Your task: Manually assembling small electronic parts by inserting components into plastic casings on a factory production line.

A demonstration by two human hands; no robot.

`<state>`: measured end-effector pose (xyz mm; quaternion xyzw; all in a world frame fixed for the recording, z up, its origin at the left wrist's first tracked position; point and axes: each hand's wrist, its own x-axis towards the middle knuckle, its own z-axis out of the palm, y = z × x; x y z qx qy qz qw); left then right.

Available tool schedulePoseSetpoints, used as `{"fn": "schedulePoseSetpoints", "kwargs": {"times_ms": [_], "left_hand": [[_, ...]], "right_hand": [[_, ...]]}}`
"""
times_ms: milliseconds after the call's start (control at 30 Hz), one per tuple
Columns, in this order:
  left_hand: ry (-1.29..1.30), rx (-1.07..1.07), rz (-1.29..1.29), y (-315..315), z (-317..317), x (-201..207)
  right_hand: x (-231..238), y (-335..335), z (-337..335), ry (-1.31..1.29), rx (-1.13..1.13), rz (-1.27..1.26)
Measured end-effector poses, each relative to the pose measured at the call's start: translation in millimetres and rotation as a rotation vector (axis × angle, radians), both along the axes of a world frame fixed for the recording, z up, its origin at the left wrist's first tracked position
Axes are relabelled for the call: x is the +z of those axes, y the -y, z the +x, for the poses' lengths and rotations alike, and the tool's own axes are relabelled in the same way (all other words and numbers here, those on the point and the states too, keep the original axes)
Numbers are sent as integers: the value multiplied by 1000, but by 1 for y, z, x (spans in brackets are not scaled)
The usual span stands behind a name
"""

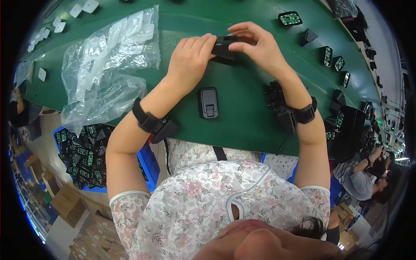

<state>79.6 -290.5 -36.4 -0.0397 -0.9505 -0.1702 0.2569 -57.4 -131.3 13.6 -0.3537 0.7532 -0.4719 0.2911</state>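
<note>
Above the green table, both my hands meet at a small black plastic housing (224, 48). Its left end is in my left hand (189, 60), fingers closed together over it. My right hand (263, 48) grips the right end, with the thumb on its near side and the fingers curved over beyond. My hands partly cover the housing, so its far side is hidden. Nearer to me, a dark grey and black case (209, 103) with a latch-like tab lies by itself on the table.
Left lies a clear plastic bag (110, 54) holding white pieces; more white pieces (90, 6) are scattered beyond. Right are several black housings with green circuit boards (290, 18) and a small black heap (274, 95). A blue crate (149, 167) of board-fitted parts stands below the table edge.
</note>
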Motion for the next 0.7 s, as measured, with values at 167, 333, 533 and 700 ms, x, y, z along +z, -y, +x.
{"fn": "schedulePoseSetpoints", "kwargs": {"times_ms": [167,333,533,700], "left_hand": [[280,115,1163,-5,-7,23],[246,21,1464,-13,-9,26],[258,10,1436,-23,-6,27],[253,0,1462,-19,3,24]], "right_hand": [[1,2,10,375,-125,-327],[8,14,20,200,-168,-379],[3,19,23,103,-205,-376],[2,31,15,-54,-122,-320]]}}
